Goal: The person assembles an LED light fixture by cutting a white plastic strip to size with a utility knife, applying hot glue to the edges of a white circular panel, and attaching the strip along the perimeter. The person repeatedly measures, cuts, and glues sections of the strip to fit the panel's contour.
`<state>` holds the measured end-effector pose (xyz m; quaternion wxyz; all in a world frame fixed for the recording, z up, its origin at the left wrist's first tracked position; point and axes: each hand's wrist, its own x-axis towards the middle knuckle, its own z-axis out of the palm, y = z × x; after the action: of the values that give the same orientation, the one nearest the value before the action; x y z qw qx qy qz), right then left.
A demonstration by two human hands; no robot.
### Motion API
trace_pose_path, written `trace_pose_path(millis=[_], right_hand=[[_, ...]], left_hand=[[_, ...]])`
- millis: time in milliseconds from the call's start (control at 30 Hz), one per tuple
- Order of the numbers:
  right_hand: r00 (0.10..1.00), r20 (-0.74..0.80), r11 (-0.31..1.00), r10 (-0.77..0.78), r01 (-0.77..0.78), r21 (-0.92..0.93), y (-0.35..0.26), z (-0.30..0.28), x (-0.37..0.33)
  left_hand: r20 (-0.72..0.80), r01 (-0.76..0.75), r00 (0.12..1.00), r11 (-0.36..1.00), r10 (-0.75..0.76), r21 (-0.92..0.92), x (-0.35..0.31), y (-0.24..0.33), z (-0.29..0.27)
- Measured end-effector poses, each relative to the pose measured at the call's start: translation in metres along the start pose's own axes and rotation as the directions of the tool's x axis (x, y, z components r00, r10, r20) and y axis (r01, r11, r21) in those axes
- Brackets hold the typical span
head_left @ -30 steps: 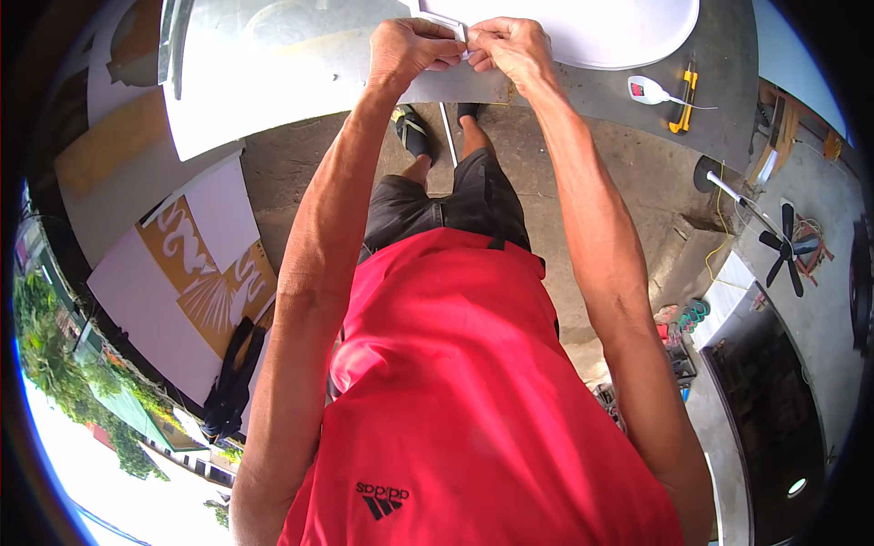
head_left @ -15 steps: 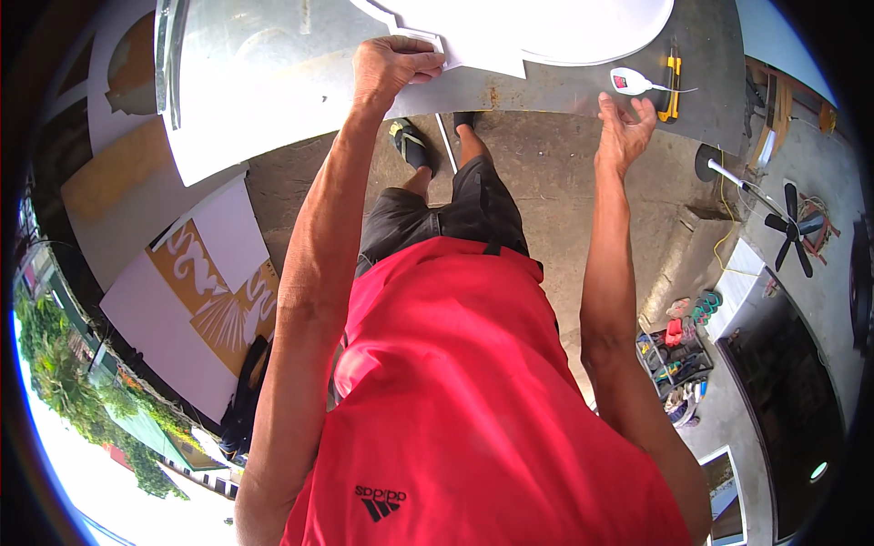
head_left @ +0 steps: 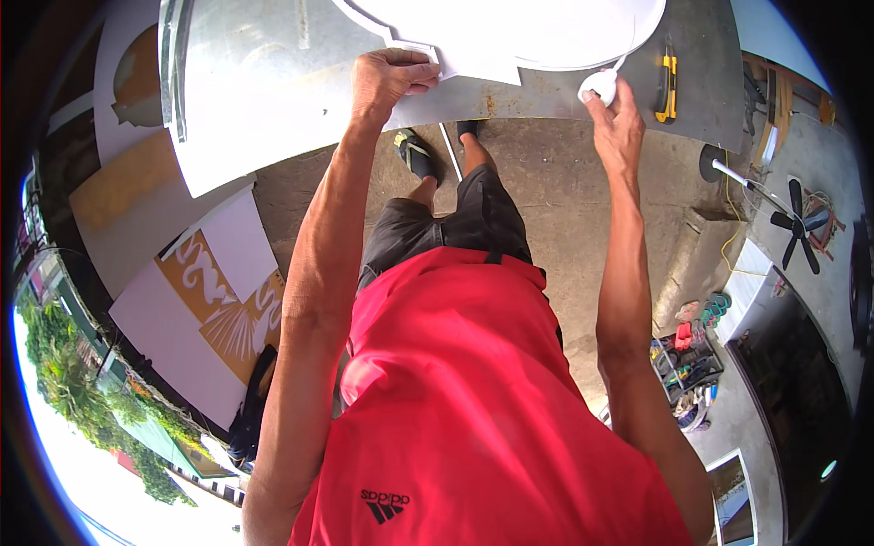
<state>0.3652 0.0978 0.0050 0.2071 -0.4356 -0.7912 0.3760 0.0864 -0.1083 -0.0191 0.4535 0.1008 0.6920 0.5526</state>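
At the metal-topped table (head_left: 557, 98), my left hand (head_left: 387, 86) pinches a small white strip (head_left: 424, 47) against the edge of a large white cut-out board (head_left: 510, 32). Farther right, my right hand (head_left: 621, 127) is closed around a small white squeeze bottle (head_left: 596, 86). The bottle's long thin nozzle points up and away, over the cut-out's right edge. To the right of that hand lies a yellow and black utility knife (head_left: 669, 86) on the table.
Large boards (head_left: 127, 209) lean at the left, near a brown panel with white shapes (head_left: 205, 282). Beyond the table's right end stands a black-bladed fan (head_left: 795, 226). Lower right, a rack (head_left: 685, 369) holds footwear.
My right hand has picked the white squeeze bottle up off the table and moved it a little left, nozzle now turned away. My left hand stays on the strip.
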Motion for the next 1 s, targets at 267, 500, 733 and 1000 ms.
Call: trace_pose_path(millis=[267, 500, 733, 1000], right_hand=[[0.975, 0.220, 0.999, 0.016, -0.009, -0.035, -0.058, 0.020, -0.058], [0.974, 0.181, 0.986, -0.139, 0.154, -0.068, -0.055, 0.036, -0.070], [0.973, 0.197, 0.991, -0.124, 0.133, -0.033, -0.061, 0.047, -0.067], [0.962, 0.223, 0.984, -0.158, 0.172, -0.047, -0.073, 0.047, -0.064]], left_hand=[[-0.015, 0.023, 1.000, 0.999, -0.023, -0.038, -0.002, 0.008, 0.004], [-0.008, 0.044, 0.999, 0.998, -0.045, -0.052, -0.004, 0.011, 0.003], [-0.014, 0.065, 0.998, 0.996, -0.066, -0.054, -0.005, 0.013, 0.005], [-0.018, 0.065, 0.998, 0.997, -0.066, -0.034, -0.003, 0.011, 0.004]])
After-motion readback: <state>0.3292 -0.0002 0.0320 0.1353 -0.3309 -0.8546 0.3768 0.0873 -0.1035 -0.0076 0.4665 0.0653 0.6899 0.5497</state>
